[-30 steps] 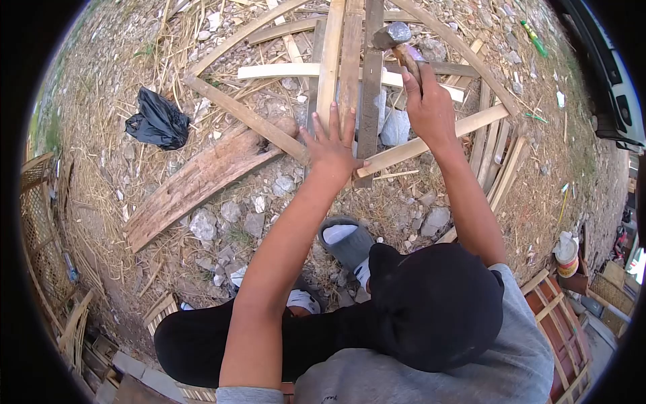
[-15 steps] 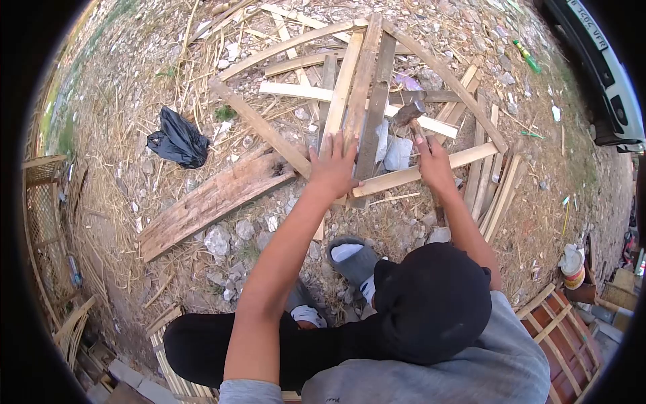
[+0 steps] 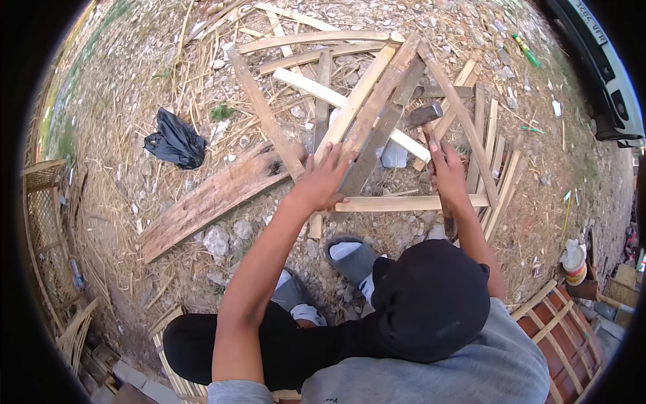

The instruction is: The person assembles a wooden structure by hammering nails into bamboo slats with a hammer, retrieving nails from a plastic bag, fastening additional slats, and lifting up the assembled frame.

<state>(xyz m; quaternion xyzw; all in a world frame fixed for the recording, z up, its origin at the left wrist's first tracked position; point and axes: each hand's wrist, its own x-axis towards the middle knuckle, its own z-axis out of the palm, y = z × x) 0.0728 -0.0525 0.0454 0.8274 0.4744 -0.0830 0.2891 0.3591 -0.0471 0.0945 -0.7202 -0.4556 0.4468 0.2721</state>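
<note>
A frame of nailed wooden slats (image 3: 378, 101) lies on the ground, several slats running lengthwise in its middle and others slanting at its sides. My left hand (image 3: 321, 180) grips the near end of the middle slats, fingers over the top and thumb at the side. In my right hand (image 3: 447, 176) is a hammer (image 3: 424, 116), held by its wooden handle with the metal head upward. That head is over the frame's right part, beside the middle slats. A crosswise slat (image 3: 410, 203) passes near both hands.
A thick weathered plank (image 3: 202, 202) and a black plastic bag (image 3: 178, 139) lie left. Loose slats (image 3: 501, 192) are at the right, rubble (image 3: 217, 240) near my feet. A vehicle (image 3: 616, 94) stands far right. A person's capped head (image 3: 434, 303) shows below.
The frame has turned clockwise, its far end swinging right and its lower crosswise slat now nearly level. My left hand has shifted slightly left and nearer; the hammer has moved a little right.
</note>
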